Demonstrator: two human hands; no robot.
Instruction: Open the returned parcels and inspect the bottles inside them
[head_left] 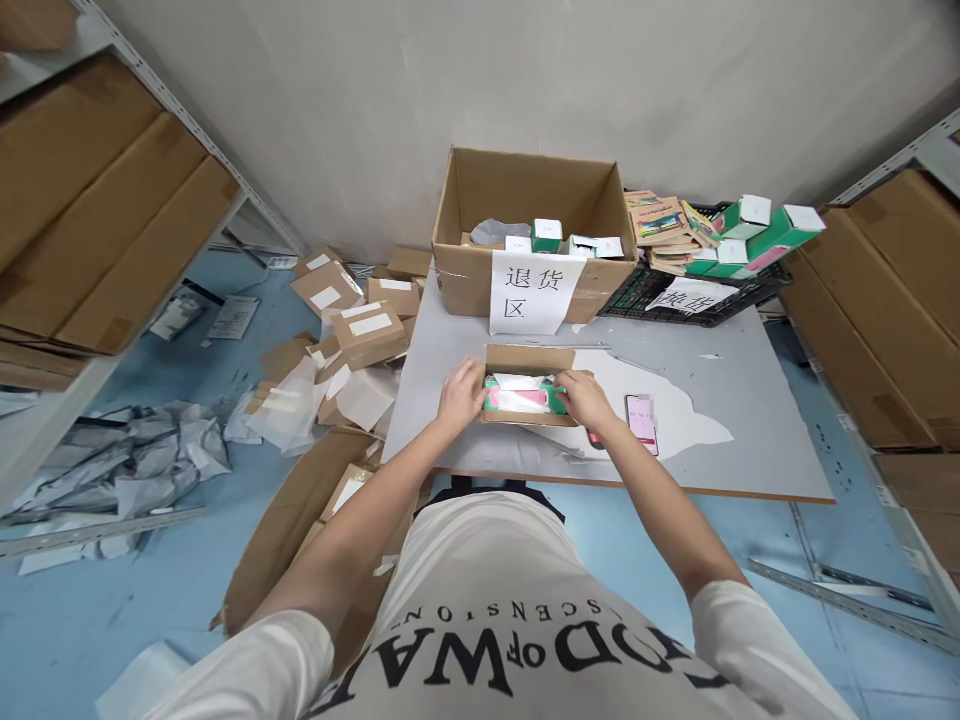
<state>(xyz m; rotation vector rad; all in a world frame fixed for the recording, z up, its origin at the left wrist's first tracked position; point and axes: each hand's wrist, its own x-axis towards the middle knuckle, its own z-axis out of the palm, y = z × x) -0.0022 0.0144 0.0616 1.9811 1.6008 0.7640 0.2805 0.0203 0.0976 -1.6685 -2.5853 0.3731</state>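
Observation:
A small open cardboard box sits on the grey table in front of me. Inside it lies a green and pink product box with white paper on top. My left hand grips the left end of the product box. My right hand holds its right end at the carton's right wall. Both hands reach into the carton from the near side.
A phone lies just right of my right hand. Behind stands a large open carton with a paper sign, and a black crate of green boxes and booklets. Small parcels and wrapping litter the floor at left. Shelves flank both sides.

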